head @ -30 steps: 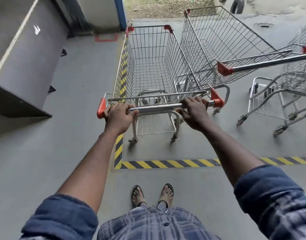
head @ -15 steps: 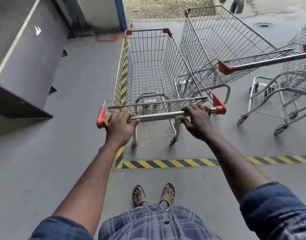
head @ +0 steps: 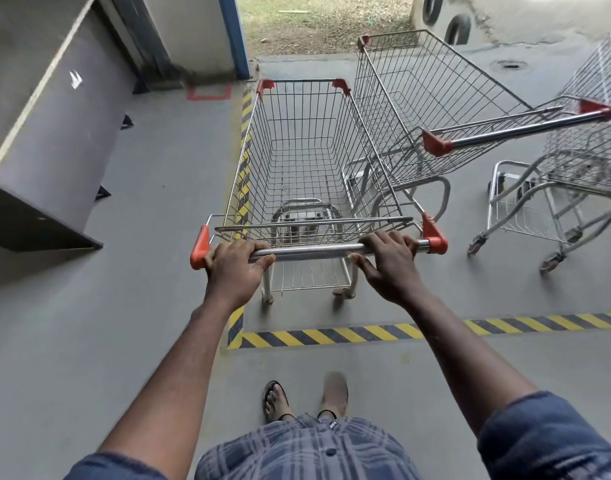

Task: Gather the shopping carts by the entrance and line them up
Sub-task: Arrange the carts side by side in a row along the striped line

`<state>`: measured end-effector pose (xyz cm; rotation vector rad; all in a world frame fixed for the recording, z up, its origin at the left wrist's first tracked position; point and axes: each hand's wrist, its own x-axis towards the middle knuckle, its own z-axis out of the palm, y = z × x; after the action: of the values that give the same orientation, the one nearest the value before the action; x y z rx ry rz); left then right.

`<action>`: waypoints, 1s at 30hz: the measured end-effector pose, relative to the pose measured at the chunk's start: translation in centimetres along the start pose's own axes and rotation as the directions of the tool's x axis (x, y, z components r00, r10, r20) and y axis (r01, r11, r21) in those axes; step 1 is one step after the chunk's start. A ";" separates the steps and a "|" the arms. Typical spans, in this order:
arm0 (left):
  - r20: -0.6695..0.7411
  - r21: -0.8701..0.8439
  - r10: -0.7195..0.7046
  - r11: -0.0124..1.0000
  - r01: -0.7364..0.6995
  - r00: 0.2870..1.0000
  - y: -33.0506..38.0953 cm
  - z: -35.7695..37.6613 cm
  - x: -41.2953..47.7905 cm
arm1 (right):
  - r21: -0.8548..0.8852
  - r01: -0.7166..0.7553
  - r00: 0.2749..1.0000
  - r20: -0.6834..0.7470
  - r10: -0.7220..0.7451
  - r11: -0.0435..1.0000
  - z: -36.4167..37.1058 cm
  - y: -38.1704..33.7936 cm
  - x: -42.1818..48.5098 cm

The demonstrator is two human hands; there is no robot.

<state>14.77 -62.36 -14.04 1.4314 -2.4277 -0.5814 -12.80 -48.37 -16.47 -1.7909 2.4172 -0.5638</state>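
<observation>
While left hand (head: pixel 233 270) and right hand (head: pixel 390 268) hold fingers clamped round handle (head: pixel 314 252) | step: I park first cart (head: pixel 304 150) | next, I think: fetch second cart (head: pixel 435 98), 2 o'clock

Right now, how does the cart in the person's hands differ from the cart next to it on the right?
The left hand and right hand grip the held cart by its handle; the neighbouring cart is untouched. The held cart points straight ahead; the neighbouring cart stands turned. Both are empty wire carts with red trim.
</observation>
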 end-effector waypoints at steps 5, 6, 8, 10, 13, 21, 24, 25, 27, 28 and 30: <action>0.008 -0.013 -0.004 1.000 0.005 1.000 0.2 -0.4 -0.1 | 0.004 -0.004 1.000 0.009 0.004 1.000 -0.1 -0.1 0.0; 0.010 -0.012 -0.004 1.000 0.004 1.000 0.3 -0.4 -0.2 | 0.003 -0.002 1.000 0.010 0.002 1.000 -0.1 -0.1 -0.1; 0.011 -0.008 -0.005 1.000 0.005 1.000 0.4 -0.5 -0.2 | -0.001 0.001 1.000 0.014 -0.001 1.000 -0.2 -0.1 -0.1; 0.013 -0.005 -0.008 1.000 0.008 1.000 0.4 -0.5 -0.2 | 0.006 0.002 1.000 0.015 -0.002 1.000 -0.3 -0.2 -0.1; 0.015 -0.007 -0.009 1.000 0.009 1.000 0.4 -0.3 -0.2 | 0.012 0.006 1.000 0.018 -0.006 1.000 -0.3 -0.1 -0.1; 0.041 -0.005 -0.008 1.000 0.008 0.999 0.2 -0.4 -0.1 | -0.017 0.019 1.000 0.019 -0.019 1.000 0.0 0.3 -0.1; 0.052 -0.014 -0.011 1.000 0.012 0.999 0.0 -0.4 0.1 | -0.012 0.029 0.999 0.026 -0.028 1.000 -0.1 0.5 0.0; 0.053 -0.014 -0.013 1.000 0.013 0.999 0.0 -0.4 0.1 | -0.002 0.034 0.999 0.031 -0.034 0.999 -0.2 0.6 0.0; 0.059 -0.011 -0.016 1.000 0.017 0.998 0.3 -0.5 0.2 | 0.024 0.055 0.998 0.033 -0.055 0.998 -0.5 0.8 0.0; 0.067 -0.013 -0.022 1.000 0.023 0.998 0.3 -0.5 0.2 | 0.040 0.066 0.997 0.033 -0.067 0.997 -0.7 0.9 0.1; 0.101 -0.048 -0.036 0.998 0.041 0.994 0.2 -0.7 0.6 | 0.094 0.081 0.996 0.038 -0.085 0.992 -1.1 1.3 0.3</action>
<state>14.61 -62.96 -13.32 1.4649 -2.4475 -0.7350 -14.41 -48.09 -15.80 -1.8529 2.2600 -0.6284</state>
